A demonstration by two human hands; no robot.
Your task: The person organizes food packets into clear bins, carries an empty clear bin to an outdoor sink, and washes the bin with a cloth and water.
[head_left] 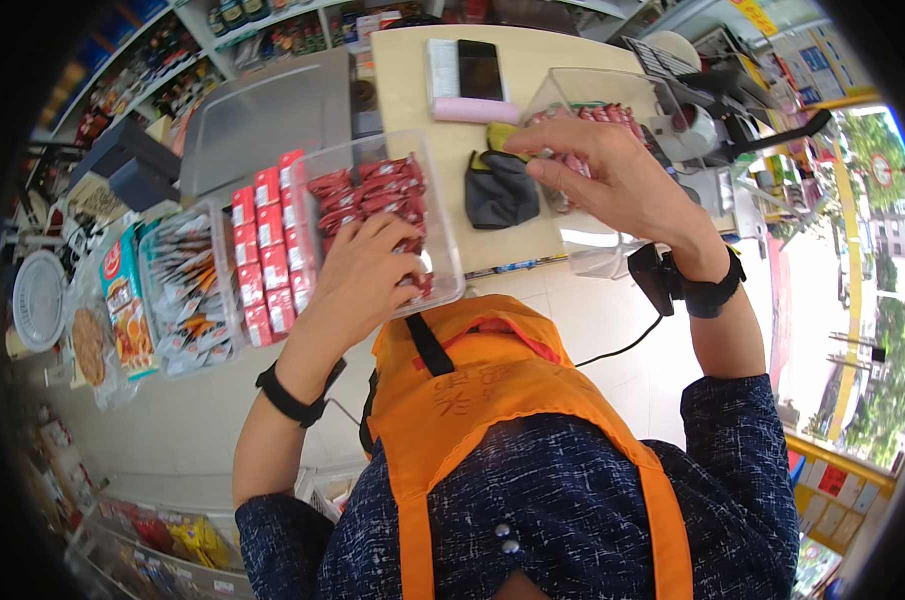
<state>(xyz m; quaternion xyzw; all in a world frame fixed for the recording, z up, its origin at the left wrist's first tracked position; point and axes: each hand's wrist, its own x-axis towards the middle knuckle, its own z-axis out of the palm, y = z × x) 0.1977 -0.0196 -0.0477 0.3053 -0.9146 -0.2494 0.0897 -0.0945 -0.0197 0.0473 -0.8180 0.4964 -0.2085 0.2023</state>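
My left hand (370, 274) reaches into a clear plastic bin (443, 247), its fingers bent down among small red packets (388, 184). Its fingertips are partly hidden, so a grip on a packet cannot be made out. Over a clear acrylic box (561, 84) at the right hangs my right hand (606, 176), thumb and fingers apart with no thing visible between them. Pinkish-red packets (610, 114) lie inside that box, partly covered by this hand. Just left of my right fingertips, a grey and yellow cloth (501, 191) rests on the pale table (411, 90).
Stacked red boxes (270, 244) flank the bin, beside a tub of sachets (189, 277) and a blue food package (126, 300). Farther back are a phone (480, 69) and a pink roll (475, 110). A scanner-like device (692, 127) and a keyboard (658, 58) stand right. A cable (625, 349) trails from my right wrist.
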